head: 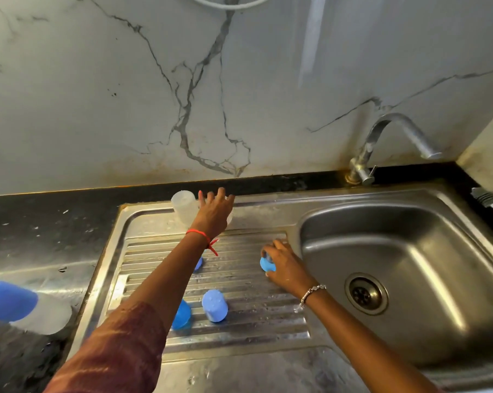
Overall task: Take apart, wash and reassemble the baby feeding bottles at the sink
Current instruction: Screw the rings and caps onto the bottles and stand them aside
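Observation:
A clear bottle body (184,207) stands upside down at the back of the steel drainboard (248,304). My left hand (213,212) is stretched out right beside it, fingers spread, and a sliver of another clear piece (230,219) shows under the palm. My right hand (285,268) rests near the basin's edge, shut on a blue bottle ring (267,264). Two blue caps (214,305) (182,314) stand on the ribs near me, the left one partly behind my forearm. A further blue piece (199,264) peeks out from behind my left wrist.
An assembled bottle (45,317) with a blue cap lies on the dark counter at far left. The sink basin (426,251) with its drain (366,293) is at right, below a curved tap (381,137). A marble wall stands behind.

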